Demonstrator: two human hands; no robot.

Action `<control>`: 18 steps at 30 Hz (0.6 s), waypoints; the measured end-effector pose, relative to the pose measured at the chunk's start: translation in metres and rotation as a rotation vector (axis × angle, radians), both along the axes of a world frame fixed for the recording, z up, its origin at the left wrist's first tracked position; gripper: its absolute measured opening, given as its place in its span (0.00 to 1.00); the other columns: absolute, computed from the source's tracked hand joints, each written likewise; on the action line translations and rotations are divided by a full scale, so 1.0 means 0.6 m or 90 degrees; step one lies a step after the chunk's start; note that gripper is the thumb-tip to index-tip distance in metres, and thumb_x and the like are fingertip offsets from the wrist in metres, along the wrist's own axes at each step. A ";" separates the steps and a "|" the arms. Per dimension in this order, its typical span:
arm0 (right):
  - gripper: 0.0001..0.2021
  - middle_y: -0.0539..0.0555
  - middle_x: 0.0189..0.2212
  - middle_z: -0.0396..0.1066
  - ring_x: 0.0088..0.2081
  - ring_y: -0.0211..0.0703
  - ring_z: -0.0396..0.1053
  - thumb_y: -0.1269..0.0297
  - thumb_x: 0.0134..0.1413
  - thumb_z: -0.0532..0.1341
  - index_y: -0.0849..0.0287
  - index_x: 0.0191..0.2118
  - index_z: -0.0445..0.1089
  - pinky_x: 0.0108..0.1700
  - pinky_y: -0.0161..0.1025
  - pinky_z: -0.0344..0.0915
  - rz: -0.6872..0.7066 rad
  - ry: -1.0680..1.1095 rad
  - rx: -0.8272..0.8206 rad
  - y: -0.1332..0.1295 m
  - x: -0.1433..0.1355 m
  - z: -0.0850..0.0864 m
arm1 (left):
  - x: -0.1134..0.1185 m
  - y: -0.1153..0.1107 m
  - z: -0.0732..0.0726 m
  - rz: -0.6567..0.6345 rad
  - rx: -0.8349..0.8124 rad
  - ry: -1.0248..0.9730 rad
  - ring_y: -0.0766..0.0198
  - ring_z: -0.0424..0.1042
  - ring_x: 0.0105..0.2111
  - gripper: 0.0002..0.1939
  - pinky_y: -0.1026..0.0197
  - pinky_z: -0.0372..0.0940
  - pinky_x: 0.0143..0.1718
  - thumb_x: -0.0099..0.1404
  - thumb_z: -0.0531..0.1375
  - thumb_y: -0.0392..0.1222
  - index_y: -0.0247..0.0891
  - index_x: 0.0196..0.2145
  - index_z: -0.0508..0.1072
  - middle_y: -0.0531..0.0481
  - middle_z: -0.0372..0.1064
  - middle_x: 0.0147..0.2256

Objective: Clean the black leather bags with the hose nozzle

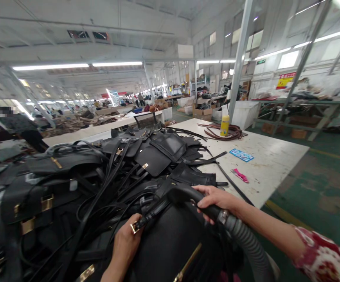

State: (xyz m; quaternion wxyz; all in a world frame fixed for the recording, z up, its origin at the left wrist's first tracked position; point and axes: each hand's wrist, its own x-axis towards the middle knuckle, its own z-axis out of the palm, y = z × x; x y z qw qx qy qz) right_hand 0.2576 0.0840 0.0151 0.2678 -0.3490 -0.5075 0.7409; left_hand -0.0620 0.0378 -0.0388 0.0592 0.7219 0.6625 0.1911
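My right hand (216, 199) is wrapped round a black nozzle (184, 192), which a clamp joins to a grey ribbed hose (249, 243). The nozzle's tip points left, over a black strap (155, 209). Near the strap's gold buckle (135, 227), my left hand (127, 239) grips the strap. Under both hands lies a black bag (170, 243) with a gold zip (189, 262), its lower part cut off by the view. To its left is a heap of black bags (84, 172) with gold fittings and loose straps.
On the white table (275, 156) lie pink-handled snips (240, 175), a blue-and-white card (241, 154), a yellow bottle (224, 125) and a coil of brown straps (209, 131). A metal post (240, 58) rises behind the table. A person (20, 125) stands at far left.
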 end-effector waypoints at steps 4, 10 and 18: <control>0.34 0.50 0.21 0.69 0.16 0.39 0.67 0.71 0.36 0.60 0.61 0.55 0.51 0.16 0.30 0.62 -0.012 -0.034 -0.002 0.000 -0.023 -0.024 | 0.002 0.004 0.008 -0.010 0.001 0.010 0.64 0.68 0.28 0.10 0.66 0.58 0.28 0.61 0.47 0.46 0.43 0.31 0.64 0.54 0.68 0.27; 0.37 0.44 0.23 0.66 0.18 0.33 0.65 0.72 0.42 0.59 0.57 0.59 0.44 0.19 0.29 0.62 -0.152 -0.034 0.119 -0.007 -0.024 0.003 | -0.039 0.018 0.055 0.218 0.065 0.101 0.60 0.67 0.28 0.11 0.63 0.54 0.25 0.61 0.46 0.47 0.43 0.35 0.65 0.50 0.68 0.29; 0.39 0.48 0.27 0.68 0.17 0.33 0.65 0.75 0.38 0.59 0.54 0.59 0.45 0.16 0.29 0.64 -0.112 -0.003 0.017 -0.156 0.077 -0.002 | -0.069 0.026 0.020 0.240 0.028 0.100 0.60 0.69 0.30 0.13 0.64 0.54 0.25 0.61 0.46 0.50 0.45 0.36 0.66 0.50 0.70 0.33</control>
